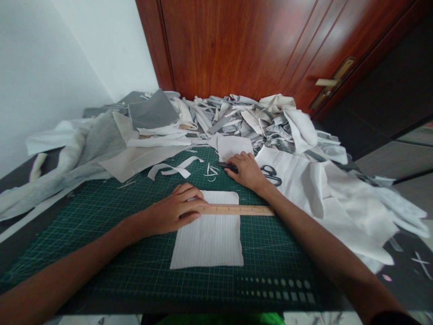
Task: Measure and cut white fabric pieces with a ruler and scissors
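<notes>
A white ribbed fabric piece lies flat on the green cutting mat. Across its upper part runs a wooden ruler. My left hand grips the ruler's left end, thumb below and fingers above, pressing it onto the fabric. Farther back, my right hand is closed around a slim black tool that looks like a craft knife, low over the mat. Another white fabric piece lies just beyond that hand. Black-handled scissors rest beside my right wrist, their blades hidden.
Thin offcuts and curled white strips lie on the mat. A heap of scraps runs along the back. Larger grey cloth is piled left, white cloth right. A wooden door stands behind.
</notes>
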A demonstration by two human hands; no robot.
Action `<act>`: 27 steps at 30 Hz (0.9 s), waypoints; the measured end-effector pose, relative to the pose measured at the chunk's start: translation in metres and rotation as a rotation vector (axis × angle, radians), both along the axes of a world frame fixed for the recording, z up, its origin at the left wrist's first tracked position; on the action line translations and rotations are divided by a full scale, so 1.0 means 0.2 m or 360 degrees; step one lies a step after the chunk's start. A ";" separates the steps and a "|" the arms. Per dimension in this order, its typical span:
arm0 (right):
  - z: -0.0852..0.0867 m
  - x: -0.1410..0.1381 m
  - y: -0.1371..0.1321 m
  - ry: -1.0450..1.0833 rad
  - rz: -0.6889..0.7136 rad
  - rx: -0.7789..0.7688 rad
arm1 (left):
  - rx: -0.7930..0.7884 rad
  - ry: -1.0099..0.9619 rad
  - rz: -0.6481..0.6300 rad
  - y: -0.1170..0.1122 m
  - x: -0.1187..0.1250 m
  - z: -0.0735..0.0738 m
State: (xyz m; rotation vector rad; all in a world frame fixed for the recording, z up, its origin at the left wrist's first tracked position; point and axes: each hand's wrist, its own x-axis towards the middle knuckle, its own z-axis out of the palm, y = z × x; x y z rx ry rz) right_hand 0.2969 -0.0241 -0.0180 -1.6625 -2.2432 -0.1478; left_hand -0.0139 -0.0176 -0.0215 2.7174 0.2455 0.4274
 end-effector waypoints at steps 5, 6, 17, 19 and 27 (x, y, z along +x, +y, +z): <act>0.07 0.03 -0.02 -0.0083 0.0263 -0.0117 | 0.0045 -0.0011 0.0010 0.00 -0.01 -0.01; 0.09 0.04 -0.03 -0.0104 0.0305 -0.0154 | 0.0048 -0.0011 0.0009 0.00 -0.01 -0.01; 0.08 0.04 -0.02 0.0115 0.0064 -0.0243 | -0.0006 0.0002 0.0072 0.00 -0.02 0.00; 0.06 0.04 -0.01 0.0152 -0.0055 -0.0218 | -0.0041 0.0015 0.0098 0.00 -0.01 0.01; 0.03 0.02 0.00 0.0316 -0.0212 -0.0233 | -0.0096 0.0030 0.0169 0.03 -0.02 0.03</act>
